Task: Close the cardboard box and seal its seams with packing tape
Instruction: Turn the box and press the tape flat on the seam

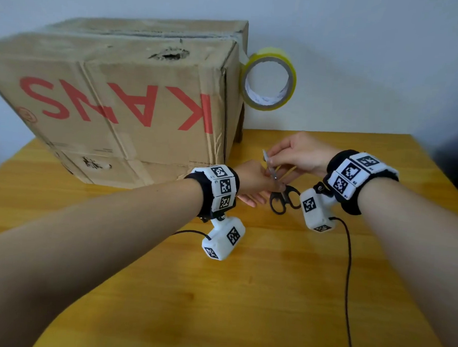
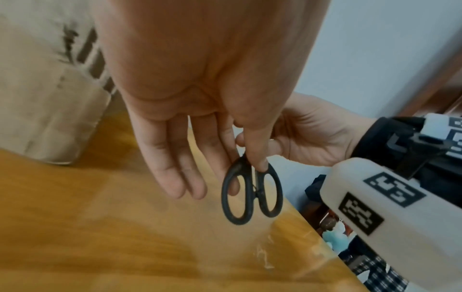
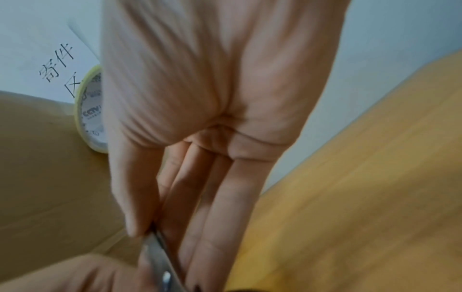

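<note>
At frame centre, the right hand pinched the scissors by their closed blades, handles toward the left hand, whose thumb and fingers pinched them, apparently passing the scissors across.

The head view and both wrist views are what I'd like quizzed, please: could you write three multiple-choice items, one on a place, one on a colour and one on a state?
1. Where is the tape roll?
A. flat on the table
B. hanging at the right end of the cardboard box
C. in the left hand

2. What colour are the scissors' handle loops?
A. black
B. red
C. yellow

3. How does the right hand hold the scissors?
A. fingers through the loops
B. not touching them
C. pinching the blades

Key:
1 B: the roll sits above the table, against the box's upper right corner.
2 A: the left wrist view shows both loops black.
3 C: its thumb and fingers press the blades, while the left hand pinches the handle end.
</note>
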`<state>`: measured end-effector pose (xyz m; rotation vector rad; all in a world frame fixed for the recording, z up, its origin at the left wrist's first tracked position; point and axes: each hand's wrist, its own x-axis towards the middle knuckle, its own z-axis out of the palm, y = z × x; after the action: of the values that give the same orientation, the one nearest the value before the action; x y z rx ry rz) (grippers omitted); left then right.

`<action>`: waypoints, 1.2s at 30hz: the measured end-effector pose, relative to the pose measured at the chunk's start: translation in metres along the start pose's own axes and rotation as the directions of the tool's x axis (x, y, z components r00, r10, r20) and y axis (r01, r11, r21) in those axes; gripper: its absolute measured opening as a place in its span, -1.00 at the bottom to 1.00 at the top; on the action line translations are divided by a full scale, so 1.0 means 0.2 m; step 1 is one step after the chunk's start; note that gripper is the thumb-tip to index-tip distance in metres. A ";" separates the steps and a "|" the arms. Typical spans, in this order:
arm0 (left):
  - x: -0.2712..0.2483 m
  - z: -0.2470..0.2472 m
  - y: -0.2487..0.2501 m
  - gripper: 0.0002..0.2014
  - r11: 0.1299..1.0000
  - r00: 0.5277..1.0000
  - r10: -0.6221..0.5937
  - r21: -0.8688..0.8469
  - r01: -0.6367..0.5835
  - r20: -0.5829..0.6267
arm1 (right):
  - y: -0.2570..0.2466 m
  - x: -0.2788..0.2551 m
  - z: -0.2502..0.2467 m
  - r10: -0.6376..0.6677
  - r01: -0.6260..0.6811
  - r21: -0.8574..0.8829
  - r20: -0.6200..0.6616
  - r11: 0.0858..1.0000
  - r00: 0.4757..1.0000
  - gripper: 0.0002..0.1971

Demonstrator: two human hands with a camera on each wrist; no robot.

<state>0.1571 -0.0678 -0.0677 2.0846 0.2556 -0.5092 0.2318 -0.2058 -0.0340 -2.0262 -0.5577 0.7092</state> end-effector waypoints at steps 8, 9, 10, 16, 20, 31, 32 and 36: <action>-0.13 0.01 -0.01 -0.72 0.998 0.998 0.051 -0.026 -0.050 0.033 | -0.06 -0.07 0.00 -0.047 0.047 0.002 -0.051 0.999 0.998 -0.86; -0.15 0.01 -0.01 -0.67 0.998 0.998 0.054 -0.028 -0.053 0.027 | -0.07 -0.08 0.00 -0.052 0.051 -0.014 -0.067 0.999 0.996 -0.83; -0.17 0.02 0.00 -0.63 0.998 0.998 0.059 -0.031 -0.058 0.020 | -0.08 -0.09 0.00 -0.054 0.051 -0.036 -0.086 0.998 0.995 -0.79; -0.26 0.02 0.04 -0.65 0.988 0.995 0.092 -0.120 -0.095 -0.029 | -0.13 -0.15 -0.04 -0.104 0.019 -0.231 -0.362 0.973 0.926 -0.64; -0.27 0.02 0.09 -0.67 0.966 0.991 0.078 -0.235 -0.103 -0.111 | -0.21 -0.26 -0.04 0.018 -0.062 -0.311 -0.145 0.948 0.989 -0.47; -0.32 0.04 0.20 -0.70 0.874 0.994 -0.001 -0.484 -0.053 -0.112 | -0.19 -0.34 -0.02 0.324 -0.322 -0.215 -0.030 0.922 0.946 -0.40; -0.32 0.04 0.20 -0.70 0.850 0.996 -0.008 -0.525 -0.042 -0.093 | -0.19 -0.35 -0.01 0.310 -0.311 -0.153 -0.033 0.938 0.950 -0.43; -0.35 0.04 0.22 -0.76 0.837 0.999 0.041 -0.546 -0.043 -0.016 | -0.19 -0.36 0.00 0.223 -0.219 0.056 -0.081 0.974 0.972 -0.60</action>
<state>0.1091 -0.0958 -0.0068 1.5248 0.3157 -0.3514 0.1754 -0.2320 0.0182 -2.0835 -0.2645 0.7541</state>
